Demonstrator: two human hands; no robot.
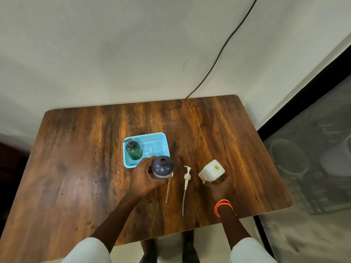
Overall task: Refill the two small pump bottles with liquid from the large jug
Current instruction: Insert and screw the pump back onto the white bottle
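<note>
My left hand grips a dark blue-grey bottle with an open neck, standing on the wooden table. My right hand holds a white square jug from its near side; the jug's mouth is open. Two white pump heads with long tubes lie between them: one in the middle, one partly hidden by the blue bottle. A green pump bottle with its pump on stands in a light blue basket.
The basket sits just behind my left hand. A black cable runs down the wall behind the table. To the right of the table is a dark-framed glass panel. An orange band circles my right wrist.
</note>
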